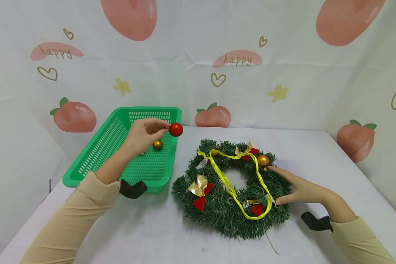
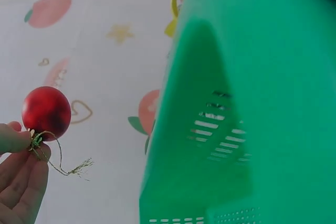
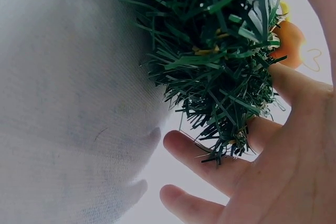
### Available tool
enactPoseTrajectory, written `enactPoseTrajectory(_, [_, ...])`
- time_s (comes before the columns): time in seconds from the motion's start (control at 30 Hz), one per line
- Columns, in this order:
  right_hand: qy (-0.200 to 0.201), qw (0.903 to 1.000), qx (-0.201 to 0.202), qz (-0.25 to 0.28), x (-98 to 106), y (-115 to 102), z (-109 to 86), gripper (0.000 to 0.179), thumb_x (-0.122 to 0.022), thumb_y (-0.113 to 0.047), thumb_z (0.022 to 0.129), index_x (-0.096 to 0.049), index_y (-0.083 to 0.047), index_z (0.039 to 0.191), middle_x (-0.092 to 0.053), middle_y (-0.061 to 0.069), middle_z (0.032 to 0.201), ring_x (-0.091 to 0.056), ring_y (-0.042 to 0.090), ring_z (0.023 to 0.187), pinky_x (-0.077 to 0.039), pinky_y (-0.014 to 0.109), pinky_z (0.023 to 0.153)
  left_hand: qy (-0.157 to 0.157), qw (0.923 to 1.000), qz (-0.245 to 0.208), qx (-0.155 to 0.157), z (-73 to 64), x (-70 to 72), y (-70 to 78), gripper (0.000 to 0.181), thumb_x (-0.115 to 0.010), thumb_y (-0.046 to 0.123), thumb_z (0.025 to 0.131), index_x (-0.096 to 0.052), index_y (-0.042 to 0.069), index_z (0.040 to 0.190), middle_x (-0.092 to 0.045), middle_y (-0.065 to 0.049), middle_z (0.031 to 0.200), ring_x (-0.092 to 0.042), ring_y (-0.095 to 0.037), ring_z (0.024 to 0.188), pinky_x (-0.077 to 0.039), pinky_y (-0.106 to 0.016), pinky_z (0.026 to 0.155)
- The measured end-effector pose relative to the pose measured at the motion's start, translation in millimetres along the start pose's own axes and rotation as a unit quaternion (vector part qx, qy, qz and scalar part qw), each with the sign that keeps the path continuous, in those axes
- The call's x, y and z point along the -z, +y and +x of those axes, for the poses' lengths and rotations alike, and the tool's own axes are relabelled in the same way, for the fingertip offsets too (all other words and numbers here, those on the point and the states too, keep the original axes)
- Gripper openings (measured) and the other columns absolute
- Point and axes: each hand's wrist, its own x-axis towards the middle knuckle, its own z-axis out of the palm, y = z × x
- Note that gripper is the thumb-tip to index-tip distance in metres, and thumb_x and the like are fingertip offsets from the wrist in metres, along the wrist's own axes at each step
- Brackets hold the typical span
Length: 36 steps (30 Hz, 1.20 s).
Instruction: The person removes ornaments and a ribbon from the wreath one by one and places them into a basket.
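Observation:
Between thumb and fingertips, my left hand (image 1: 141,136) pinches a shiny red Christmas ball (image 1: 176,129) at its gold cap. A thin gold loop (image 2: 60,157) dangles from the cap in the left wrist view. That hand is above the right side of a green plastic basket (image 1: 174,154). My right hand (image 1: 305,189) rests at the right edge of a green Christmas wreath (image 1: 214,216), its fingers extended along the branches. Its index fingertip is right by a gold ball (image 1: 263,161) on the wreath. A yellow ribbon (image 1: 229,187) lies loosely looped over the wreath.
Another gold ball (image 1: 157,145) lies in the basket. Gold and red bows (image 1: 200,189) decorate the wreath, and a thin cord (image 1: 271,242) trails from its front. A printed cloth (image 1: 191,84) hangs behind the white table (image 1: 145,234).

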Motion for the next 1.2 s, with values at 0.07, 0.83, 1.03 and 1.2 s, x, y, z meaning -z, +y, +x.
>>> enactPoseTrajectory(0.07, [0.001,1.0000,0.001,-0.001,-0.2,0.1,-0.1,0.097,-0.078,-0.029,0.074,-0.021,-0.011,0.149,-0.025,0.028,0.148,-0.026,0.050,0.129,-0.031,0.070,0.096,0.005,1.0000,0.005,-0.005,1.8,2.0,-1.6,0.023,-0.061,0.014,0.090,-0.067,0.006,0.111,-0.067,-0.013,0.114,-0.065,-0.024,0.098,-0.050,-0.016,0.077])
enactPoseTrajectory(0.83, [0.000,1.0000,0.000,0.004,-0.4,-1.6,-0.1,0.097,-0.078,-0.028,0.074,-0.020,-0.009,0.149,-0.025,0.029,0.147,-0.026,0.052,0.129,-0.031,0.071,0.095,0.014,0.9994,0.017,0.028,19.2,14.4,-13.0,0.024,-0.057,0.012,0.093,-0.064,0.004,0.115,-0.063,-0.016,0.121,-0.060,-0.029,0.111,-0.048,-0.043,0.096])
enactPoseTrajectory(1.03, [-0.002,1.0000,-0.002,0.007,-0.2,-1.2,-0.1,0.097,-0.078,-0.028,0.074,-0.020,-0.008,0.149,-0.024,0.029,0.148,-0.024,0.052,0.131,-0.030,0.071,0.095,0.014,0.9986,0.039,0.034,27.5,13.1,-22.1,0.025,-0.055,0.012,0.093,-0.063,0.004,0.116,-0.062,-0.018,0.122,-0.059,-0.030,0.112,-0.048,-0.043,0.095])
enactPoseTrajectory(1.2, [0.001,1.0000,-0.004,0.001,-0.5,-0.4,0.0,0.096,-0.078,-0.029,0.074,-0.021,-0.009,0.149,-0.025,0.028,0.148,-0.026,0.050,0.130,-0.031,0.070,0.096,0.016,0.9980,0.050,0.035,35.1,11.7,-30.1,0.025,-0.055,0.012,0.094,-0.064,0.003,0.116,-0.063,-0.019,0.120,-0.060,-0.031,0.110,-0.048,-0.043,0.095])
